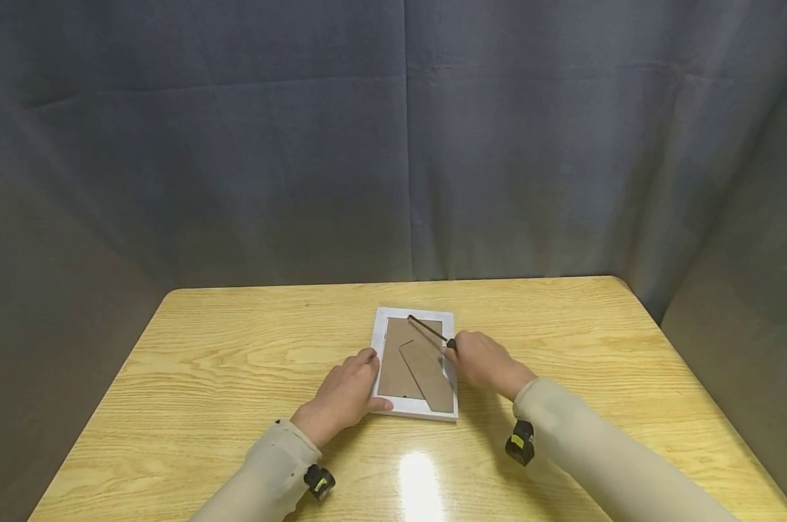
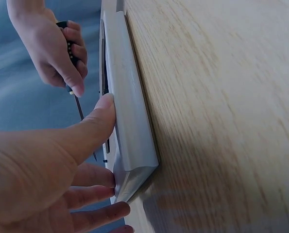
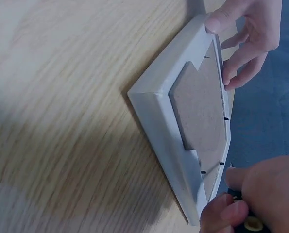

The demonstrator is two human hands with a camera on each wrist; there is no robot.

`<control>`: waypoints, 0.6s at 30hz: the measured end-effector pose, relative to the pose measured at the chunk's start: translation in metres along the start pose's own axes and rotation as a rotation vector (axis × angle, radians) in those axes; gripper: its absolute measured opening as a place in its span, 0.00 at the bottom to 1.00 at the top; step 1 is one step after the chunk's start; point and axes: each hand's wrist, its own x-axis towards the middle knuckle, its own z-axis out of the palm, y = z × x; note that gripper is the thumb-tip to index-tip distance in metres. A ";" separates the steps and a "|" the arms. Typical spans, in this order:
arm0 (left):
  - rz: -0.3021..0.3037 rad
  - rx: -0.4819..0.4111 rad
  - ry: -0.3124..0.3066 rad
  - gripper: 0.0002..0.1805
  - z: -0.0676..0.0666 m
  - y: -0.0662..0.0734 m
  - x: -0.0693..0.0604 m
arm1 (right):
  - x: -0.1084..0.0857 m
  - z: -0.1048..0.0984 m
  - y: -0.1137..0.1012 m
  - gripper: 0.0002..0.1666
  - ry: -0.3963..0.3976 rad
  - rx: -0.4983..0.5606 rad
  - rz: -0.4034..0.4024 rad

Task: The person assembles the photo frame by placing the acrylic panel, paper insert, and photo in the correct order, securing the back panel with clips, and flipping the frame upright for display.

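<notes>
A white picture frame lies back side up on the table, its brown backing board and angled stand flap showing. My left hand holds the frame's near left corner, thumb on the near edge and fingers along the left side. In my right hand is a screwdriver, gripped by its black handle. Its thin shaft slants over the board, and the tip is by the far inner edge. Small dark tabs sit along the frame's inner rim in the right wrist view.
The wooden table has rounded far corners. Dark grey curtains hang behind it and at both sides. A bright reflection shows on the tabletop near the front.
</notes>
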 end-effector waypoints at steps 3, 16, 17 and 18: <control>-0.002 0.003 0.001 0.44 0.000 0.000 0.000 | 0.003 0.000 -0.003 0.25 -0.022 -0.001 0.010; -0.002 0.024 -0.001 0.44 -0.001 0.002 -0.001 | 0.010 -0.002 -0.006 0.24 -0.082 -0.027 0.058; -0.001 0.023 0.001 0.44 -0.002 0.002 -0.001 | 0.010 -0.003 -0.006 0.24 -0.083 -0.030 0.055; 0.000 0.024 0.003 0.44 -0.002 0.002 -0.001 | 0.011 -0.003 -0.007 0.24 -0.083 -0.032 0.055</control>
